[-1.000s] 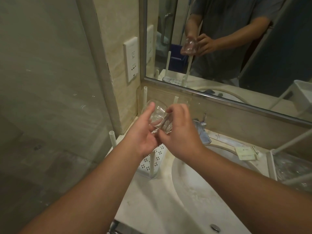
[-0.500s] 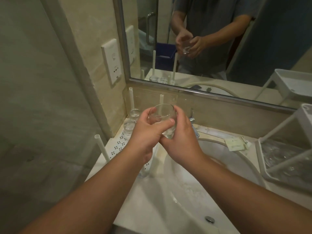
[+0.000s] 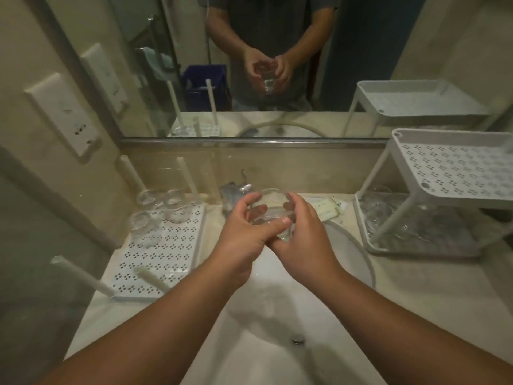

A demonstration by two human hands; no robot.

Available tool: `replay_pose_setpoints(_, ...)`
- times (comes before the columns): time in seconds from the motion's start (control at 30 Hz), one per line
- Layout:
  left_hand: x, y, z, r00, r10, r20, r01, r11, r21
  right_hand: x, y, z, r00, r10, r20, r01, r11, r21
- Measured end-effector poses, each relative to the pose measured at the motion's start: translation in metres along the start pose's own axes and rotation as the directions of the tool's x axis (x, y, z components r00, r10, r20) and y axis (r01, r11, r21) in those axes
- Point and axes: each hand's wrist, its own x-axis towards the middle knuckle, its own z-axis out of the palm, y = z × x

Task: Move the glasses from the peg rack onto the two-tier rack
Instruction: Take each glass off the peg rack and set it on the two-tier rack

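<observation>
Both hands, left hand [image 3: 244,232] and right hand [image 3: 299,234], curled round a clear, short, upright tumbler [image 3: 273,211] above the basin [image 3: 277,315] in the pale stone surface [image 3: 416,287] below a wall mirror [image 3: 277,37].

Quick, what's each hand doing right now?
Left hand: holding the clear glass, thumb across its front.
Right hand: holding the same glass from the other side.

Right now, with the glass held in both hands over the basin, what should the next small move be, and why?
Probably carry the glass right toward the two-tier rack: left hand and right hand both grip it, already off the peg rack.
</observation>
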Motion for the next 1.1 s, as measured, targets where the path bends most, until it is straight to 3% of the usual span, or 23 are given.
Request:
replay_pose_setpoints(0.5,0.021,-0.082,0.188,0.955,-0.169,0.242,0.102,0.958,0.267,-0.035,0.14,-0.146,0.952,0.271,-0.144,-0.265,0.962,0.058)
replay_pose_setpoints(0.87,0.043,-0.134,0.308,0.929,-0.164,0.331,-0.05,0.831,0.553,-0.042,0.24,-0.224,0.888,0.355,-0.293,-0.363,0.931,0.03)
replay_pose_setpoints(1.1,0.065,-0.161,0.357,0.92,-0.193,0.34,-0.028,0.835,0.549,-0.029,0.3,-0.254,0.853,0.361,-0.377,-0.384,0.923,0.015)
